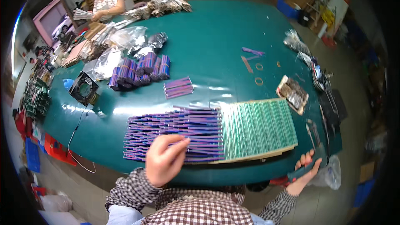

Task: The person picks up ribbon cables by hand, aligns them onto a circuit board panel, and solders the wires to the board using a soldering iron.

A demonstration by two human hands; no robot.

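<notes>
My left hand (166, 160) is raised over a wide row of purple and blue wires (175, 125), thumb and fingers pinched together. Whether a wire is between those fingertips cannot be made out. The wires lie side by side, their right ends meeting the edge of a panel of green circuit boards (258, 127) on a light backing board. At the table's front right edge, my right hand (306, 171) is closed round a dark green, gun-shaped tool (318, 158) that looks like a soldering gun. Its metal tip points away from me, right of the panel.
Bundled wires (141, 68) and a small loose batch (178, 87) lie beyond the row. A black fan (84, 87) stands at left. A stained tray (293, 93) and rubber bands (258, 81) lie at right. Across the table, a person (106, 2) works beside plastic bags.
</notes>
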